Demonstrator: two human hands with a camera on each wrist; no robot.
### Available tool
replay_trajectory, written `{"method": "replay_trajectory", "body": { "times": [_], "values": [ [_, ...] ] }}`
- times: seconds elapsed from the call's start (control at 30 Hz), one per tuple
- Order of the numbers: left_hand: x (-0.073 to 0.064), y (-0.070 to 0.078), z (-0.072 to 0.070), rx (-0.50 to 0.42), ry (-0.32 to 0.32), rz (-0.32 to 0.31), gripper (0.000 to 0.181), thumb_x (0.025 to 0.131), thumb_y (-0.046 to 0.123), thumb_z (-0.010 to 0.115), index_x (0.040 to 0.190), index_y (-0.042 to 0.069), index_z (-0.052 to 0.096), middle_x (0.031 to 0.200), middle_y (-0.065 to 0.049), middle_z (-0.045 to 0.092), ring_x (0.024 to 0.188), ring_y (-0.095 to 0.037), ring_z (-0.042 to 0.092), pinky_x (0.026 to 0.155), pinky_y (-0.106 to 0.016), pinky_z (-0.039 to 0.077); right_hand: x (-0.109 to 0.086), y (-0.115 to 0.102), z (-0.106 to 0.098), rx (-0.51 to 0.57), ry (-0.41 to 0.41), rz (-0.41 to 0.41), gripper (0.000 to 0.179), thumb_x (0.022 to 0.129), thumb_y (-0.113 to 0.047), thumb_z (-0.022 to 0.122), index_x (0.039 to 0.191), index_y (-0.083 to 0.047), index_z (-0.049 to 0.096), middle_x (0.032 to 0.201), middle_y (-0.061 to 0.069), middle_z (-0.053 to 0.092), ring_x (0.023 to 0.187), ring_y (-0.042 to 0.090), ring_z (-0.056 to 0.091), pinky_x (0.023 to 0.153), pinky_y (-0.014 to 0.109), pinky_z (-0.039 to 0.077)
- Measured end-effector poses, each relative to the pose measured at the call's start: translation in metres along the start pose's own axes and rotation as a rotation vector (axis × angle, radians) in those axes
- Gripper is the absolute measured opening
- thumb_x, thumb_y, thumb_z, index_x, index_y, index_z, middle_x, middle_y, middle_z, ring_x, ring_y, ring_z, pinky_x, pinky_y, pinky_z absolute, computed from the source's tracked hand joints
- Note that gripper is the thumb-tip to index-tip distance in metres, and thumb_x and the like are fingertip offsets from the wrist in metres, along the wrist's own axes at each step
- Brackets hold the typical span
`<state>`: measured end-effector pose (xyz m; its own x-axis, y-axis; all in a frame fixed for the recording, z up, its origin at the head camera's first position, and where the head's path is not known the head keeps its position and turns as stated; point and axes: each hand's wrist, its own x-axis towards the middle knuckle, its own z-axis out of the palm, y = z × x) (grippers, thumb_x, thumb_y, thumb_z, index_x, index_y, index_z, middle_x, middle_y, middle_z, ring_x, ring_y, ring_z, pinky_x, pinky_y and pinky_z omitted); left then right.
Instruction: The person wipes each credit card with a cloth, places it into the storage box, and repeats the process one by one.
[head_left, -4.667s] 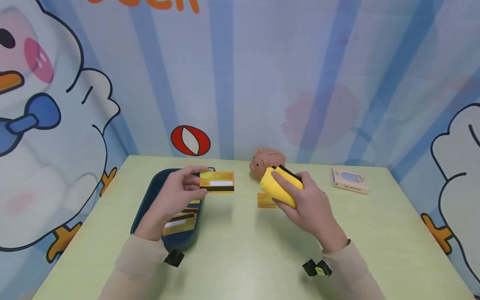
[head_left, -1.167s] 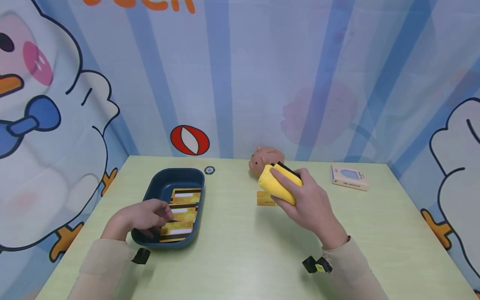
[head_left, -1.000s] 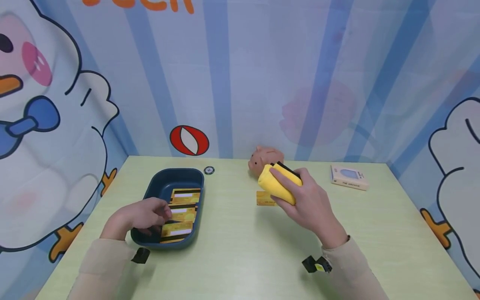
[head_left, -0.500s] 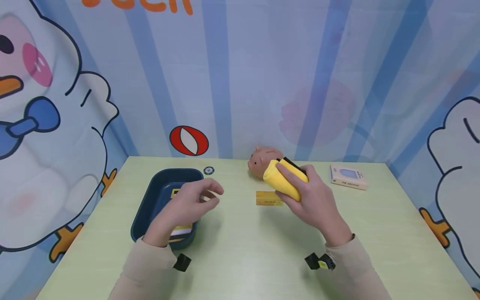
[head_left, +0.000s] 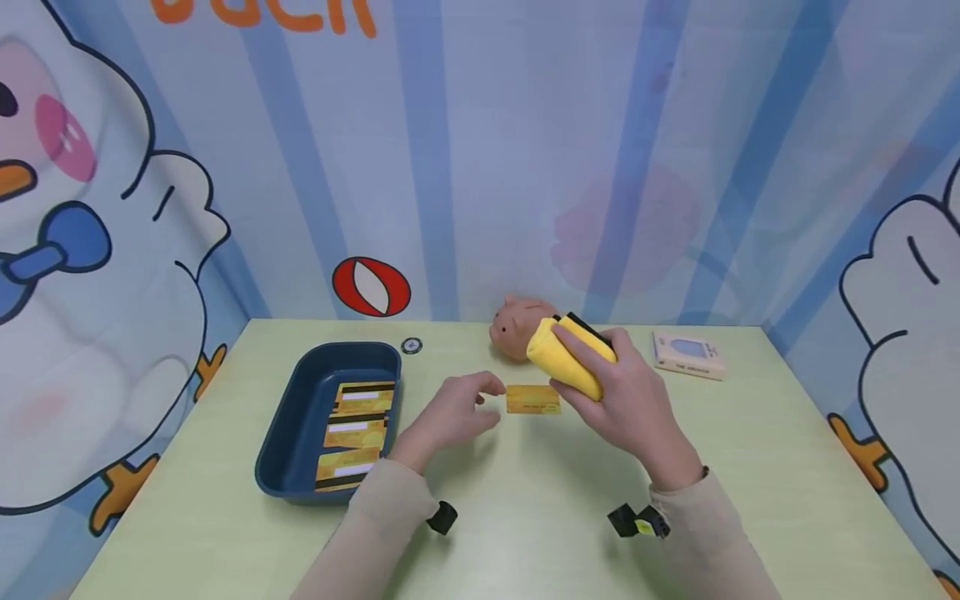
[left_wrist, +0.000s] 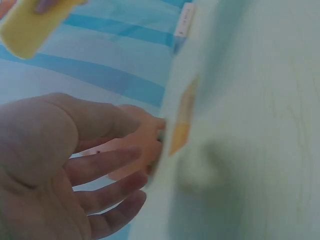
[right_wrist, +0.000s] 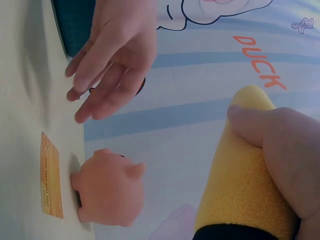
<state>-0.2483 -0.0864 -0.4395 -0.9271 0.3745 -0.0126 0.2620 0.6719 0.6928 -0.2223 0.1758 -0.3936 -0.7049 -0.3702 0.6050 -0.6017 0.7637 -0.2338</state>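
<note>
My left hand (head_left: 457, 414) hovers over the table with fingers loosely bent and nothing between them. Just right of its fingertips a gold bank card (head_left: 533, 399) lies flat on the table; the right wrist view shows raised digits on that card (right_wrist: 51, 177). My right hand (head_left: 626, 404) grips a yellow cloth roll (head_left: 566, 365) with black edging, held above the table to the right of the card. The roll looks fuzzy like a towel (right_wrist: 245, 185) in the right wrist view. Several similar cards (head_left: 354, 432) lie in a column inside a dark blue tray (head_left: 281, 442) at left.
A pink piggy bank (head_left: 517, 327) stands behind the card, partly hidden by the yellow roll. A small round chip (head_left: 411, 345) lies behind the tray's right corner. At the back right is a small pale box (head_left: 688, 356). A printed cloth backdrop (head_left: 495, 167) rises behind the table.
My left hand put a card into the tray, came out without it and moved right to beside the card on the table. My right hand still holds the yellow roll, shifted slightly.
</note>
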Motion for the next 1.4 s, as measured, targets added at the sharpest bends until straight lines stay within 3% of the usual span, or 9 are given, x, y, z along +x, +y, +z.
{"method": "replay_trajectory", "body": {
  "times": [0.3,0.5,0.7,1.0,1.2,1.4],
  "values": [
    [0.032,-0.009,0.021,0.084,0.086,-0.033,0.052,0.088,0.01,0.083,0.137,0.006,0.063,0.138,-0.011,0.066,0.128,-0.032,0.06,0.112,-0.048,0.048,0.001,0.001,-0.002,-0.007,-0.009,0.013,0.075,0.089,-0.039,0.084,0.157,-0.036,0.051,0.116,0.022,0.054,0.081,0.026,0.054,0.057,0.038,0.051],
    [0.042,-0.015,0.036,0.133,0.088,-0.017,0.059,0.087,0.018,0.086,0.139,0.004,0.062,0.135,-0.012,0.068,0.123,-0.034,0.06,0.111,-0.049,0.047,0.0,0.001,-0.003,-0.003,-0.01,0.017,0.075,0.089,-0.039,0.084,0.156,-0.036,0.051,0.116,0.021,0.055,0.081,0.025,0.054,0.057,0.037,0.05],
    [0.052,-0.012,0.044,0.233,0.074,-0.036,0.058,0.089,0.019,0.086,0.14,0.007,0.062,0.125,-0.008,0.069,0.11,-0.028,0.059,0.104,-0.046,0.05,0.0,0.002,-0.001,-0.012,-0.004,0.002,0.075,0.089,-0.036,0.084,0.156,-0.035,0.052,0.113,0.02,0.055,0.081,0.024,0.053,0.056,0.036,0.048],
    [0.052,-0.013,0.04,0.184,-0.018,-0.169,0.049,0.088,0.023,0.086,0.13,0.006,0.066,0.114,-0.007,0.063,0.103,-0.026,0.052,0.098,-0.044,0.049,-0.001,0.001,-0.002,-0.015,-0.014,0.01,0.075,0.089,-0.038,0.084,0.156,-0.035,0.052,0.114,0.02,0.054,0.081,0.024,0.054,0.058,0.037,0.05],
    [0.048,-0.01,0.038,0.169,-0.02,-0.154,0.046,0.085,0.02,0.088,0.125,0.006,0.069,0.113,-0.008,0.059,0.104,-0.027,0.049,0.095,-0.044,0.048,0.0,0.001,-0.002,-0.012,-0.023,0.015,0.075,0.089,-0.038,0.084,0.157,-0.036,0.051,0.115,0.02,0.054,0.082,0.025,0.054,0.059,0.037,0.05],
    [0.044,-0.007,0.039,0.165,-0.009,-0.136,0.045,0.087,0.016,0.085,0.128,0.015,0.065,0.113,-0.005,0.06,0.105,-0.027,0.048,0.096,-0.045,0.048,0.0,0.001,-0.001,-0.009,-0.025,0.017,0.075,0.089,-0.038,0.084,0.157,-0.036,0.051,0.115,0.02,0.054,0.082,0.024,0.054,0.059,0.035,0.05]
  ]
}}
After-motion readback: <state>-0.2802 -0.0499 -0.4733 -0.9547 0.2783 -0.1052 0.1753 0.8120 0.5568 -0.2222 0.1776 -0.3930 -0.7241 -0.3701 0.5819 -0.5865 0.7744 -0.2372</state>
